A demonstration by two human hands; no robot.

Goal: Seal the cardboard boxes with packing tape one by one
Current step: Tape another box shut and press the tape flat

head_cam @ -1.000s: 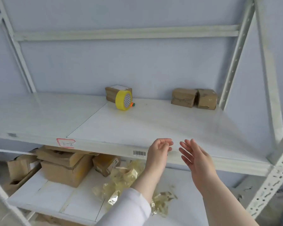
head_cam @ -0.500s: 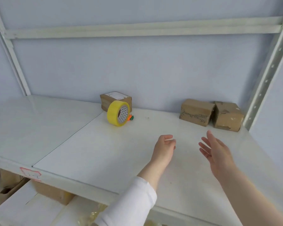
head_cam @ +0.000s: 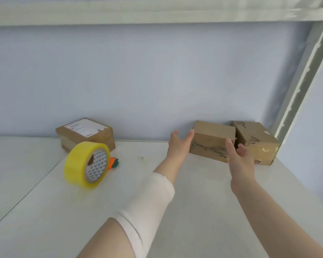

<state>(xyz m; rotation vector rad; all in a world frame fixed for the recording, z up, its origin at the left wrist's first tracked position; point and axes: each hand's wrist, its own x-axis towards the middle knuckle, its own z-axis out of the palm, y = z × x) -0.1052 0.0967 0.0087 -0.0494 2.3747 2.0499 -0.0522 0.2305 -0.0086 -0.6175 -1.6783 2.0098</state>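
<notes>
Box A, between L hand and R hand: brown card, dark zigzag print band low on front face.
Box B, just R of R hand: same brown, dark print at edges, few white scuffs.
Box C, well L of L hand: brown, white label w/ fine dark text.
Tape, L of L hand: yellow; core grey w/ pale triangle grid.
Small item behind tape: orange + green.
Sleeve, L arm: white.
Shelf: white.
Wall: pale blue-lilac.

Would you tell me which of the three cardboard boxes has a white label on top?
The left box, behind the tape roll; the middle box and right box show none.
</notes>
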